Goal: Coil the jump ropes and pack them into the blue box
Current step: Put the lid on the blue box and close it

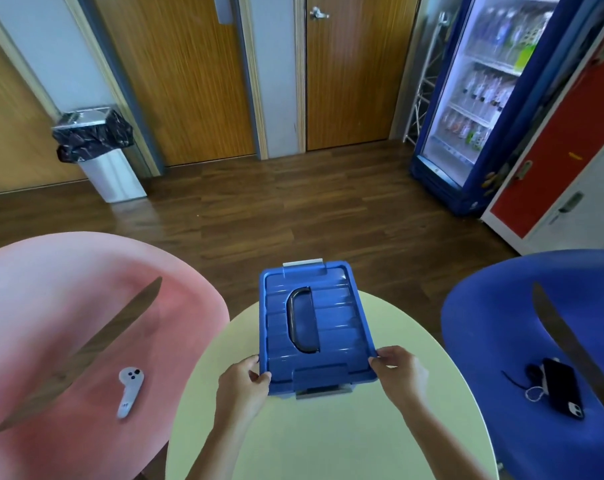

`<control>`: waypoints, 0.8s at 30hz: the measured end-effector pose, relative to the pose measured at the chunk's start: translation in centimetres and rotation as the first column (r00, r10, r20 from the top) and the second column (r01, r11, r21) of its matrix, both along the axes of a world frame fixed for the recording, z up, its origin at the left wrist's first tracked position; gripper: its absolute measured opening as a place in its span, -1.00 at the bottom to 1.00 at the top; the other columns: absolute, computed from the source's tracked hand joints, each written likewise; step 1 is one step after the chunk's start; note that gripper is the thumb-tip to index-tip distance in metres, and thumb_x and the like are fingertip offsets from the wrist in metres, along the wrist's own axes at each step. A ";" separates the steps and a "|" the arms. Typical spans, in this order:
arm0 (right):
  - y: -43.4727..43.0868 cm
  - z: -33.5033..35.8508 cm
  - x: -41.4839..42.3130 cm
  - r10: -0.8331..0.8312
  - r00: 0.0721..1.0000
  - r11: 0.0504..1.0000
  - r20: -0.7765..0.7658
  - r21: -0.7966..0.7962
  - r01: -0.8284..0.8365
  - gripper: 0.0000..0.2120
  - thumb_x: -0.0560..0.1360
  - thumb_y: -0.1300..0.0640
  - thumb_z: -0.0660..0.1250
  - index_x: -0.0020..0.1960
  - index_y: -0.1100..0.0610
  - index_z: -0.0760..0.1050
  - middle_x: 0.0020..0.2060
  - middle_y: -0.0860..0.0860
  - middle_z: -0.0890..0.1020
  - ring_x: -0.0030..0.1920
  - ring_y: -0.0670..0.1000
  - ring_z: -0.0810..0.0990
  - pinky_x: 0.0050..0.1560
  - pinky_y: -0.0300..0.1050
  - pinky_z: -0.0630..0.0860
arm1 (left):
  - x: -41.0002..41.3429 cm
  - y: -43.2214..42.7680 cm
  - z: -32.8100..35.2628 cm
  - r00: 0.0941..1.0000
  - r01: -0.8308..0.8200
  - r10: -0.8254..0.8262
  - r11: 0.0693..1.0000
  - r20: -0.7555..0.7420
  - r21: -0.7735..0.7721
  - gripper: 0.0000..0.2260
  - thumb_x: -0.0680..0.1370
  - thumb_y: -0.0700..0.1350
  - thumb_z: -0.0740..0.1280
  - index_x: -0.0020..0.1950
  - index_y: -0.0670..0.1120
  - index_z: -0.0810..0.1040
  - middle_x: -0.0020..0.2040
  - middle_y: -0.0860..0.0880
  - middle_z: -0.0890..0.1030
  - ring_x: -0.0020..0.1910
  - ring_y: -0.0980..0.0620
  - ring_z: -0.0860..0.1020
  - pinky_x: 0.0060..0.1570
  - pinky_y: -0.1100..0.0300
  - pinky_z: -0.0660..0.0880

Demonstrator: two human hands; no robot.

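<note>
Head view: both hands hold the lid [331, 341] of the blue box [281, 393] by its near corners. The left hand [243, 379] has thumb on top and fingers curled under the near-left corner. The right hand [402, 374] pinches the near-right corner the same way. The box sits between the two hands and stretches away from them, resting on a pale round table [328, 441]. Its lid covers it entirely, so the inside is hidden.

A dark handle [302, 318] lies folded flat in the lid just beyond the grip. One grey latch [323, 391] shows at the near edge between the hands, and another [303, 263] at the far edge.

Left of the left hand, well apart, a white handheld controller [129, 391] lies on a pink chair seat [68, 306]. Right of the right hand, a dark phone [561, 389] with a cord lies on a blue chair seat [501, 323].

Far beyond the box are a lined trash bin [103, 157], wooden doors [356, 81] and a drinks fridge [477, 98].
</note>
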State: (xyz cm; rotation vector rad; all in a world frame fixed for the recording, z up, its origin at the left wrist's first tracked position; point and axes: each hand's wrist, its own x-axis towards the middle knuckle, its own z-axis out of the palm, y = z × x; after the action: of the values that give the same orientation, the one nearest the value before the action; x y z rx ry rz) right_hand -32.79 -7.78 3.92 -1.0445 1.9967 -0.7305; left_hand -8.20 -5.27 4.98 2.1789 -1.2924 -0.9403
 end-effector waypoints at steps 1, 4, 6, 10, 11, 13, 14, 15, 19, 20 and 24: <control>-0.4 0.1 -0.2 0.010 1.000 1.000 0.001 -0.003 -0.010 -0.83 0.46 0.09 0.41 0.03 0.09 0.55 -0.14 -0.01 0.63 -0.06 0.03 0.58 -0.31 -0.26 0.37 | 0.2 -0.2 0.2 1.000 -0.006 0.006 1.000 0.002 0.012 -0.72 0.54 -0.09 0.35 0.24 -0.05 0.59 -0.27 -0.02 0.61 -0.25 0.05 0.54 -0.32 0.30 0.39; -3.2 0.6 -0.1 0.010 1.000 0.999 0.025 -0.034 -0.009 -0.77 0.46 0.02 0.38 0.07 0.05 0.45 0.00 0.02 0.60 0.02 0.07 0.55 -0.17 -0.16 0.40 | 0.7 -2.3 0.6 0.997 -0.073 0.073 0.997 0.006 -0.013 -0.63 0.54 0.01 0.35 0.30 -0.11 0.53 -0.23 0.02 0.59 -0.13 0.00 0.55 -0.14 0.19 0.41; -6.3 0.7 0.5 0.044 0.999 0.994 0.009 -0.100 -0.043 -0.71 0.49 0.01 0.36 0.15 0.08 0.43 0.12 0.06 0.56 0.12 0.09 0.51 0.02 -0.11 0.38 | 0.9 -4.8 0.6 0.996 -0.093 0.094 0.993 0.003 -0.067 -0.59 0.55 0.02 0.34 0.34 -0.14 0.49 -0.08 -0.05 0.62 -0.01 -0.05 0.56 -0.01 0.15 0.44; -13.4 1.5 2.2 0.213 0.971 0.960 -0.112 -0.159 -0.229 -0.51 0.51 -0.08 0.32 0.37 0.11 0.36 0.29 0.07 0.48 0.32 0.09 0.41 0.25 -0.09 0.32 | 0.6 -11.5 0.3 0.995 -0.098 0.095 0.978 -0.028 -0.183 -0.54 0.55 0.03 0.34 0.41 -0.09 0.41 0.28 -0.18 0.52 0.27 -0.13 0.48 0.30 0.03 0.37; -15.1 1.5 2.5 0.266 0.957 0.950 -0.112 -0.139 -0.280 -0.47 0.51 -0.11 0.32 0.40 0.09 0.34 0.32 0.06 0.46 0.34 0.08 0.41 0.28 -0.08 0.33 | 0.5 -13.2 0.2 0.996 -0.087 0.086 0.976 -0.013 -0.198 -0.53 0.54 0.05 0.34 0.43 -0.05 0.40 0.30 -0.17 0.50 0.30 -0.13 0.45 0.33 0.02 0.35; -17.5 1.5 3.0 0.394 0.914 0.909 -0.097 -0.106 -0.403 -0.40 0.48 -0.16 0.33 0.44 0.04 0.31 0.36 0.04 0.44 0.37 0.05 0.40 0.30 -0.07 0.36 | 0.3 -15.7 0.1 0.999 0.014 -0.002 0.974 0.051 -0.227 -0.53 0.55 0.08 0.32 0.44 0.04 0.37 0.32 -0.12 0.47 0.34 -0.12 0.39 0.32 0.02 0.33; -18.8 1.3 3.4 0.460 0.880 0.878 -0.115 -0.091 -0.470 -0.38 0.47 -0.18 0.34 0.45 0.01 0.29 0.38 0.02 0.43 0.38 0.03 0.38 0.32 -0.06 0.36 | 0.1 -17.0 -0.1 0.994 0.081 -0.061 0.968 0.086 -0.239 -0.54 0.55 0.09 0.31 0.44 0.07 0.37 0.33 -0.10 0.47 0.35 -0.11 0.37 0.30 0.01 0.34; -19.9 1.0 3.7 0.518 0.841 0.843 -0.160 -0.075 -0.533 -0.36 0.47 -0.19 0.34 0.46 -0.01 0.27 0.40 0.01 0.41 0.40 0.03 0.36 0.34 -0.03 0.35 | 0.0 -18.1 -0.3 0.986 0.146 -0.121 0.961 0.117 -0.235 -0.55 0.56 0.10 0.30 0.44 0.10 0.36 0.35 -0.07 0.46 0.36 -0.09 0.36 0.29 0.00 0.35; -23.0 0.1 4.6 0.675 0.713 0.726 -0.189 -0.003 -0.688 -0.39 0.47 -0.16 0.35 0.46 -0.04 0.29 0.40 -0.01 0.42 0.41 0.03 0.36 0.36 -0.10 0.32 | -0.2 -21.2 -1.3 0.942 0.296 -0.267 0.947 0.201 -0.128 -0.57 0.57 0.13 0.26 0.45 0.17 0.34 0.40 0.07 0.44 0.40 -0.03 0.33 0.27 -0.02 0.32; -23.3 -0.2 4.6 0.698 0.695 0.707 -0.172 0.016 -0.707 -0.43 0.47 -0.15 0.36 0.43 -0.06 0.33 0.35 -0.01 0.48 0.36 0.02 0.42 0.33 -0.11 0.36 | -0.2 -21.6 -1.7 0.936 0.316 -0.293 0.943 0.193 -0.101 -0.57 0.57 0.14 0.27 0.44 0.18 0.35 0.40 0.08 0.45 0.40 -0.03 0.35 0.28 -0.01 0.33; -23.6 -1.1 4.3 0.703 0.681 0.693 -0.205 -0.018 -0.721 -0.71 0.47 -0.12 0.37 0.18 -0.14 0.56 -0.01 -0.16 0.61 0.11 -0.05 0.58 0.13 -0.08 0.50 | 0.2 -22.3 -3.0 0.940 0.336 -0.326 0.935 0.102 -0.108 -0.63 0.55 0.09 0.32 0.36 0.10 0.49 0.31 0.06 0.56 0.32 0.01 0.48 0.26 0.11 0.40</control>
State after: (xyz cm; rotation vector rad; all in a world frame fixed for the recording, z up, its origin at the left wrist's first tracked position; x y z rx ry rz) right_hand -28.44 -31.33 2.78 -1.8564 1.4828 -0.2979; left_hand -8.02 -27.56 1.94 1.9575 -1.7499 -0.8706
